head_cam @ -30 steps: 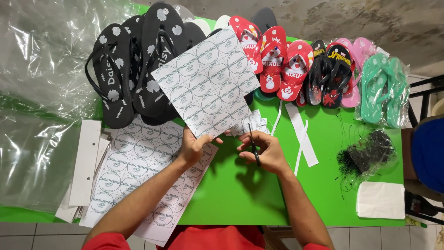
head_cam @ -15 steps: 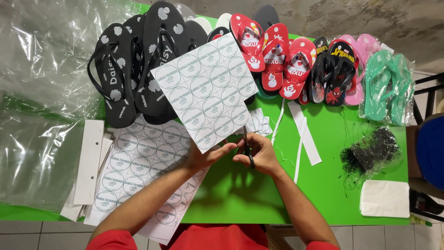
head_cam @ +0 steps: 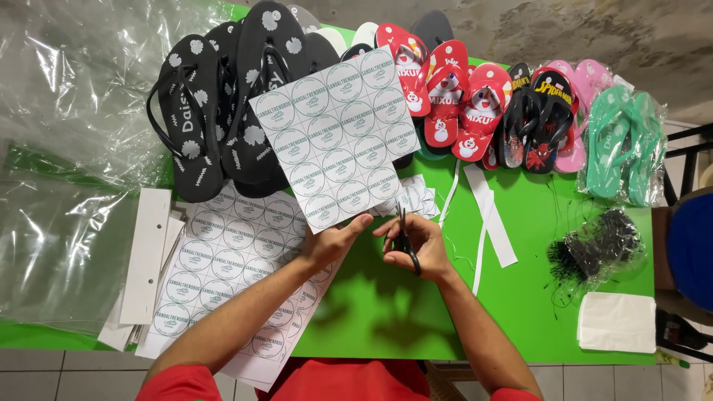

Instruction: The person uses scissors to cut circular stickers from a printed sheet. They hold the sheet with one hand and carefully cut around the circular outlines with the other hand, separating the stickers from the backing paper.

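Left hand (head_cam: 333, 243): centre of the frame, fingers curled with the thumb on top, pinching the lower edge of the label sheet.
Label sheet (head_cam: 338, 141): white paper printed with rows of round labels, lifted and tilted above the table, reaching up over the sandals at upper centre.
Right hand (head_cam: 416, 241): just right of the left hand, fingers closed through the handles of the scissors.
Scissors (head_cam: 405, 241): dark, blades pointing up towards the sheet's lower right corner; how far the blades are parted cannot be told.
Green table (head_cam: 386, 312): fills the lower middle of the frame.
Flat sheets (head_cam: 223, 275): more round-label sheets lying lower left, under the left forearm.
Black sandals (head_cam: 223, 104): stacked at upper left.
Red sandals (head_cam: 445, 96): upper centre, partly behind the held sheet.
Teal sandals (head_cam: 620, 141): upper right, in clear wrap.
Paper strips (head_cam: 490, 219): white offcuts right of the hands.
Black ties (head_cam: 594, 245): dark bundle at the right.
Clear plastic (head_cam: 67, 148): covers the left side.
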